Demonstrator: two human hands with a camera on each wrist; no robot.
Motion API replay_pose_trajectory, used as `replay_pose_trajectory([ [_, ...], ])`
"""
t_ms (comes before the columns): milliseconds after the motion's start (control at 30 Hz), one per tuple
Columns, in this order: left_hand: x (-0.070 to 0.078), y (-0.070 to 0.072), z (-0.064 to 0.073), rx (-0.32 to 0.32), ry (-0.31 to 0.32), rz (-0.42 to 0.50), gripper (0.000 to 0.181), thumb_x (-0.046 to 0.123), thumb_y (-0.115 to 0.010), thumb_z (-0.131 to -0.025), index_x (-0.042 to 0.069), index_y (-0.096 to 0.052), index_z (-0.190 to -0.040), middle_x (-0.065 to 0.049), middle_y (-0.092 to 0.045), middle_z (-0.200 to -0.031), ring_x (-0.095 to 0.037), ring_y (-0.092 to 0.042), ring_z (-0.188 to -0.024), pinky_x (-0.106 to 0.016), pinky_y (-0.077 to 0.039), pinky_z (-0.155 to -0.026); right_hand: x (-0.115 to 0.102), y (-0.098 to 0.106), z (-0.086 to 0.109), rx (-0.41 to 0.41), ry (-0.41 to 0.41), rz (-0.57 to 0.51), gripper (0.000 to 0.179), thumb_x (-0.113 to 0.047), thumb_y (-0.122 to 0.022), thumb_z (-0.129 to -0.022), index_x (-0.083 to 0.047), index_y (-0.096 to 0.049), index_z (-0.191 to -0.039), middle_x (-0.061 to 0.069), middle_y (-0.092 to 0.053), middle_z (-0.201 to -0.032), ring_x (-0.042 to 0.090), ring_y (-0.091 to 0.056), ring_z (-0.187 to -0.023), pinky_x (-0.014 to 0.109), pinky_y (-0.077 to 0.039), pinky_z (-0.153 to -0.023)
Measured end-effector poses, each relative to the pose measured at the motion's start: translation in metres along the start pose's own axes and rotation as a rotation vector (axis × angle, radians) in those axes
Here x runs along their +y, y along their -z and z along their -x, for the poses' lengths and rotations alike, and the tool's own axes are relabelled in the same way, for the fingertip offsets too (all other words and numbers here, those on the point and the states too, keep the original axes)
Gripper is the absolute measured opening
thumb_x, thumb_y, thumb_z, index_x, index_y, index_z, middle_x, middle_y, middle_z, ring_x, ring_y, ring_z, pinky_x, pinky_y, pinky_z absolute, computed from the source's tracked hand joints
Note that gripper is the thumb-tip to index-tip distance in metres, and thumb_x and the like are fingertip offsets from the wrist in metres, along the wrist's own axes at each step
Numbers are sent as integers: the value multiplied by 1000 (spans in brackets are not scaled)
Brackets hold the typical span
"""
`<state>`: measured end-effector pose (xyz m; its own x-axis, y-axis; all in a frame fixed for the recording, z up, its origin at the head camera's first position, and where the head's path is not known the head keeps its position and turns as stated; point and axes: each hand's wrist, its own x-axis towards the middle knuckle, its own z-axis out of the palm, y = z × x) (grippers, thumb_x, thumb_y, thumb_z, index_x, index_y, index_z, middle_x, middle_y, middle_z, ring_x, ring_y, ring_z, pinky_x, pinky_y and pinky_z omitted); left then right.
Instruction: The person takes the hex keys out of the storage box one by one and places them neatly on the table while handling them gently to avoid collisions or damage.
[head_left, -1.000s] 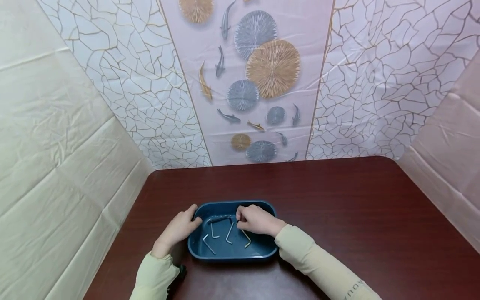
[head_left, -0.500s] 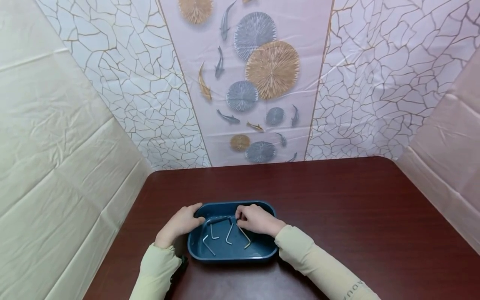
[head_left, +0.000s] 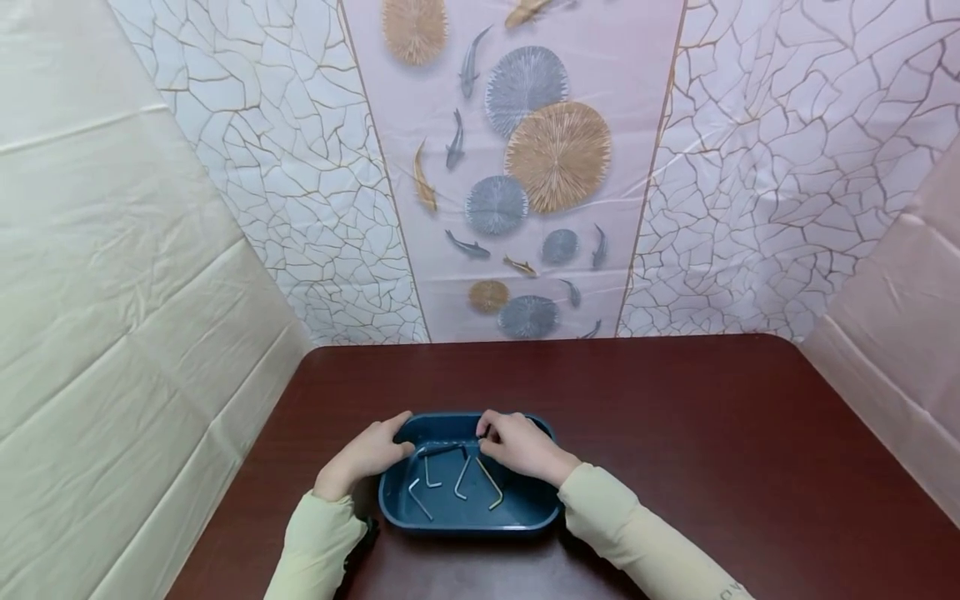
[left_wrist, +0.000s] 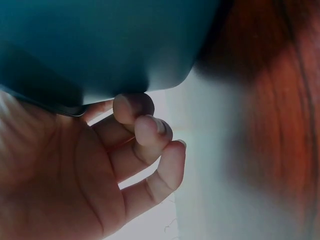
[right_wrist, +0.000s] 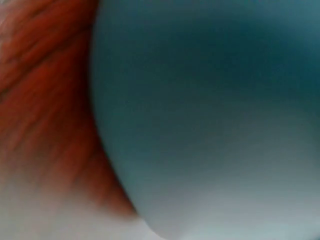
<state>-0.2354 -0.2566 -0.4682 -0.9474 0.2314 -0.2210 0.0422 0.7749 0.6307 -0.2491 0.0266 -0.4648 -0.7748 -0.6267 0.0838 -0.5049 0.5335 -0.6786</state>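
Observation:
A dark blue rectangular tray (head_left: 525, 510) sits on the table with several L-shaped hex keys lying apart inside: silver ones, such as the leftmost hex key (head_left: 422, 502), a yellowish hex key (head_left: 492, 483) and a long black hex key (head_left: 442, 450) at the back. My left hand (head_left: 366, 455) grips the tray's back left corner, thumb over the rim. In the left wrist view its fingers (left_wrist: 167, 170) curl against the outer wall. Bent fingers of my right hand (head_left: 528, 450) are inside the tray at the back right; whether they pinch something dark is unclear.
The reddish-brown table (head_left: 675, 433) extends beyond the tray on both sides. Pale fabric walls (head_left: 150, 333) enclose it left and right, and a patterned curtain (head_left: 555, 158) hangs behind. A black object (head_left: 362, 542) is at the left wrist. The right wrist view is blurred.
My left hand has slid a little along the tray's corner toward the back. The right hand stays nearly still in the tray. The head view has shifted slightly upward.

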Motion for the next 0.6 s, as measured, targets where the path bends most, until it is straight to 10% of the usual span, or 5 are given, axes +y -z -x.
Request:
replay_pose_trajectory([
  [600,-1,-2,-2,3,-9,-10,59,14,-59,-97,5,-41,-153,-12,-58,-137,-23,-57,-107,-52,-48,-98,-19,49,21,155,2,-203,13,-16,-63,-100,-10,-65,-111,3,-71,-94,20,-67,-71,34,-57,-65],
])
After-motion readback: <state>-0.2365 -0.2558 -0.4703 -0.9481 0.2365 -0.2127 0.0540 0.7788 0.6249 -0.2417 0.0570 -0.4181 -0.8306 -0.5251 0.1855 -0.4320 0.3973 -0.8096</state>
